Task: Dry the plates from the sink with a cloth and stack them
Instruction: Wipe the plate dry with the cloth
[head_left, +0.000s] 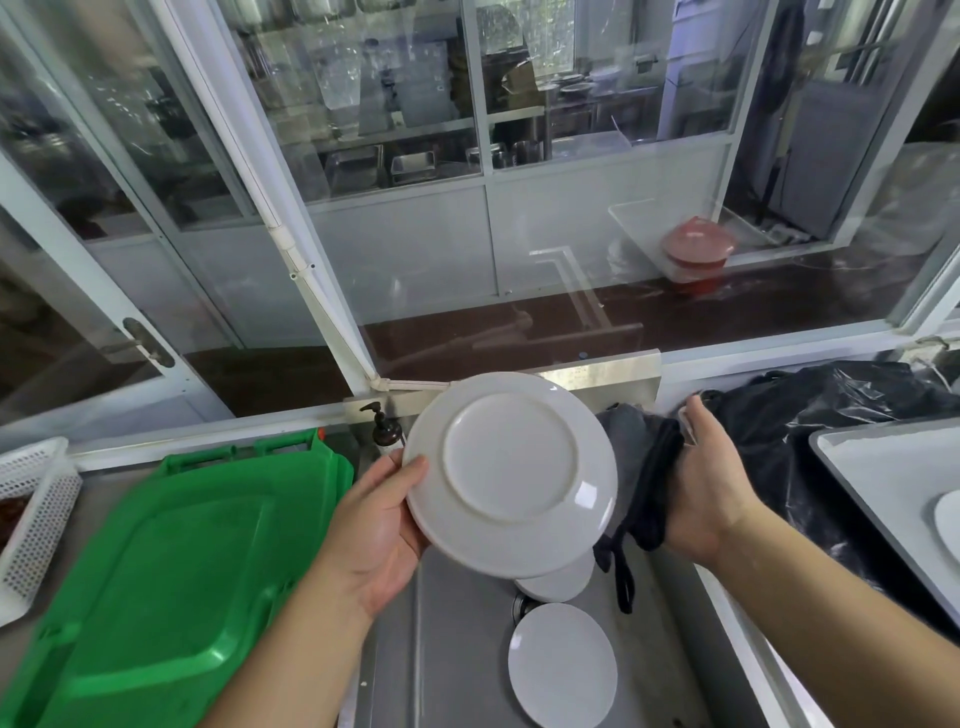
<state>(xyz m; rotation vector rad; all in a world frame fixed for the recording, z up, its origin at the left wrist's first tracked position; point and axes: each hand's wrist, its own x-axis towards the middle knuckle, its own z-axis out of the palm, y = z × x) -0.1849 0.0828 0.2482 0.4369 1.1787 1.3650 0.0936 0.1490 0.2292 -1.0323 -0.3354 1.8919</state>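
Over the steel sink (447, 649), at frame centre, my left hand (379, 530) grips a white plate (511, 474) by its left rim, thumb curled on the underside. It stands tilted, its foot ring facing me (round, so no long axis). My right hand (711, 483) clutches the dark cloth (644, 488) beside its right edge. Two more plates (562, 665) lie in the sink below.

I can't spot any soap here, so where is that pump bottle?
In the head view, the pump bottle stands at the back edge of the sink, just left of the held plate and right of the green tray.
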